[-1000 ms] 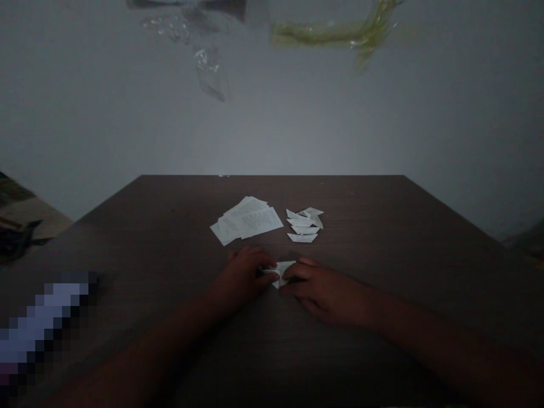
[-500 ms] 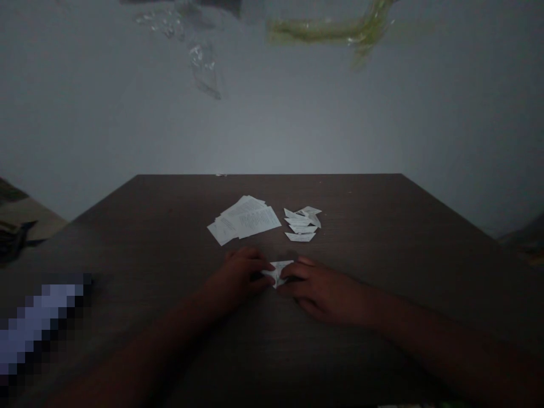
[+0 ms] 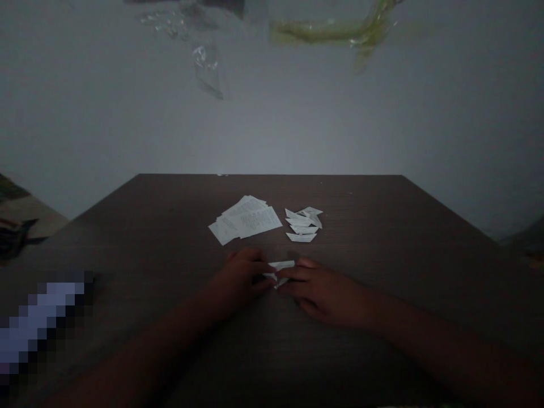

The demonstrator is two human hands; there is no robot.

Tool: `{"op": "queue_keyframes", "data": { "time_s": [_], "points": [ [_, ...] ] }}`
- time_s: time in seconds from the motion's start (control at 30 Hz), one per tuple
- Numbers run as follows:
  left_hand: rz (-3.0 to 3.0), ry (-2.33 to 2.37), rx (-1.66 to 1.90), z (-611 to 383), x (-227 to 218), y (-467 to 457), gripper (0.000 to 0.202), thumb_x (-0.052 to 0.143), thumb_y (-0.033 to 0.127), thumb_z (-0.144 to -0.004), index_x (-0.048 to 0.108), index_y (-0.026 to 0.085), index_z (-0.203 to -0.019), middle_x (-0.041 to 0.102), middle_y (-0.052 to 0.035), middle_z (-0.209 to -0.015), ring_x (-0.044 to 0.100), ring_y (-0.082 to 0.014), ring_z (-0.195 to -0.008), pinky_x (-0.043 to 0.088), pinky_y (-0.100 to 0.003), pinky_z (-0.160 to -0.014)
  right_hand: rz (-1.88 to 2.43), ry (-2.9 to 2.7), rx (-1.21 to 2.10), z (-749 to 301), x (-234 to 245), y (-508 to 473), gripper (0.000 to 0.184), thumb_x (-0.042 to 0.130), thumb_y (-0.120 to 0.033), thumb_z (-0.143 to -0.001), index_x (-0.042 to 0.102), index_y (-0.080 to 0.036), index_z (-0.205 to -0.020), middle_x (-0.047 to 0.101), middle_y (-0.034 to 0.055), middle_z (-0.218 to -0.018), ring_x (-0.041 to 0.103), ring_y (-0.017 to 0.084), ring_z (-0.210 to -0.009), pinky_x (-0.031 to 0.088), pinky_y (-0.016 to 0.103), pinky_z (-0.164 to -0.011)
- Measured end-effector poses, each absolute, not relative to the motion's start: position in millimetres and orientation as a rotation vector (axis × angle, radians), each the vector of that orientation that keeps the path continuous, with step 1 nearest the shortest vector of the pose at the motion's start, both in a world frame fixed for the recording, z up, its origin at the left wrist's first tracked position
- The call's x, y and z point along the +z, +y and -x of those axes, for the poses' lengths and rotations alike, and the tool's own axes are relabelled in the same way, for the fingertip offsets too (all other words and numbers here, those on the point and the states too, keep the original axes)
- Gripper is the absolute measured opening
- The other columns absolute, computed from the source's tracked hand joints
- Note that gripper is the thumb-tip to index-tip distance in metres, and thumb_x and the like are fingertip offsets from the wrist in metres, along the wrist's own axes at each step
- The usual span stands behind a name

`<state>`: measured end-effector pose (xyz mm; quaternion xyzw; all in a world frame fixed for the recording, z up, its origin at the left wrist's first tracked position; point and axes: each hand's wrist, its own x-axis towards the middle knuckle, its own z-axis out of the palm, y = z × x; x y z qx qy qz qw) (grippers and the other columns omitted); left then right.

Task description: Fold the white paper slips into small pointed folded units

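Note:
On the dark wooden table (image 3: 382,226), my left hand (image 3: 242,275) and my right hand (image 3: 325,289) meet over a small folded piece of white printed paper (image 3: 281,265). Both hands have their fingers closed on it, pressing it against the tabletop; only its top edge and a corner show between my fingertips. Just beyond my hands lies a loose stack of flat printed paper sheets (image 3: 246,218). To its right sits a small pile of several folded paper pieces (image 3: 303,224).
A pale wall rises behind the table's far edge, with clear plastic wrap (image 3: 206,62) and a yellowish plastic strip (image 3: 335,31) hanging at the top. A blurred-out object (image 3: 40,323) lies at the near left of the table. Dark clutter (image 3: 12,235) sits off the left edge.
My fingers have shifted slightly on the folded paper, covering more of it; the hands stay in the same spot. The piles have not moved.

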<state>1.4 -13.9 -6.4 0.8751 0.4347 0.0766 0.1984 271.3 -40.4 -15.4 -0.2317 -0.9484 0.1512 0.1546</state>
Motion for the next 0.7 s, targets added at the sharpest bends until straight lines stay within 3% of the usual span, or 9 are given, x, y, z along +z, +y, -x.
{"op": "queue_keyframes", "data": {
  "time_s": [0.2, 0.4, 0.7],
  "points": [
    [-2.424, 1.238, 0.181, -3.0, -5.4, -15.1, 0.023, 0.075, 0.023, -0.105, 0.088, 0.030, -0.123, 0.078, -0.0070, -0.122, 0.072, -0.0327, -0.118, 0.052, -0.052, -0.109, 0.663, -2.734, 0.405, -271.4, -18.2, -40.0, 0.036, 0.062, -0.006, -0.105, 0.074, -0.017, -0.137, 0.076, 0.0137, -0.152, 0.070, 0.030, -0.126, 0.055, 0.054, -0.119],
    [-2.448, 1.229, 0.230, -2.0, -4.5, -16.4, 0.021, 0.076, 0.026, -0.104, 0.088, 0.030, -0.121, 0.080, -0.0063, -0.118, 0.073, -0.0310, -0.116, 0.055, -0.047, -0.107, 0.662, -2.686, 0.440, -270.7, -20.3, -38.3, 0.045, 0.058, -0.001, -0.105, 0.073, -0.021, -0.143, 0.079, 0.0110, -0.148, 0.073, 0.027, -0.118, 0.057, 0.050, -0.116],
    [-2.408, 1.255, 0.179, -5.9, 1.6, -19.1, 0.023, 0.079, 0.021, -0.104, 0.089, 0.028, -0.124, 0.078, -0.0078, -0.121, 0.073, -0.0338, -0.118, 0.055, -0.053, -0.110, 0.644, -2.758, 0.362, -272.6, -19.6, -39.8, 0.044, 0.061, -0.001, -0.102, 0.074, -0.017, -0.141, 0.075, 0.0121, -0.155, 0.070, 0.029, -0.123, 0.057, 0.050, -0.116]
  ]
}}
